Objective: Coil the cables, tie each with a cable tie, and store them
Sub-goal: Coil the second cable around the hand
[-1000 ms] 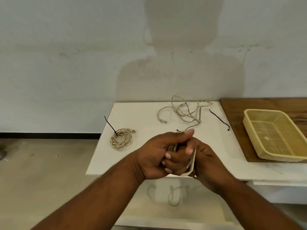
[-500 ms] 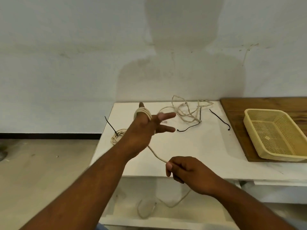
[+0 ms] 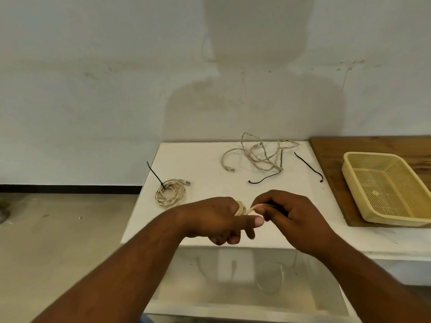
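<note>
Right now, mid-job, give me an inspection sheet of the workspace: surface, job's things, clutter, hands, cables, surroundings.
Surface: white table, with a wooden board adjoining on the right.
Job's things: coiled cable at the left, bound with a cable tie; two loose black cable ties towards the back; yellow basket on the board, no cable in it.
Clutter: nothing seen.
Hands: left hand has the held cable wound round its fingers; right hand pinches the strand beside it.
Cables: loose cable tangled at the back, not yet coiled.
Surroundings: stained wall behind, floor to the left.
</note>
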